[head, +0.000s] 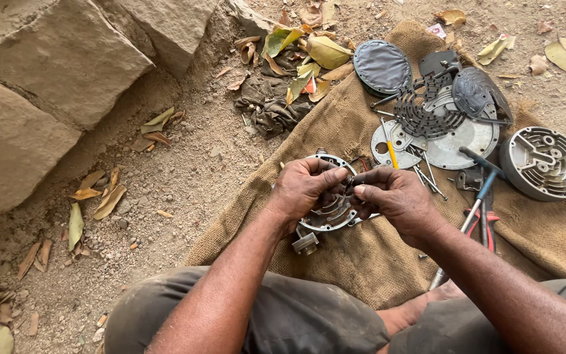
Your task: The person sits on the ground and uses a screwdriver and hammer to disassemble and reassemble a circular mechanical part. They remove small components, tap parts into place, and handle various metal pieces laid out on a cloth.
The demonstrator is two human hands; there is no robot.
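hands meet over burlap sacking [335,262] spread on dirt ground: the left hand [306,187] grips a round grey metal housing [327,213], the right hand [394,196] pinches a small part at its rim. just right lie a hammer [476,190] and red-handled pliers [486,226]. farther off sit metal discs [460,134], a ribbed cover [545,162], a small pale wrapper scrap [436,30], dry leaves and stone blocks [54,85].

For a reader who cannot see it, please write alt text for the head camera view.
A seated person's left hand and right hand pinch a small part over a round metal housing above a burlap cloth on dusty ground. Metal covers, discs, a hammer and a yellow screwdriver lie on the cloth; large stones and dry leaves lie left.
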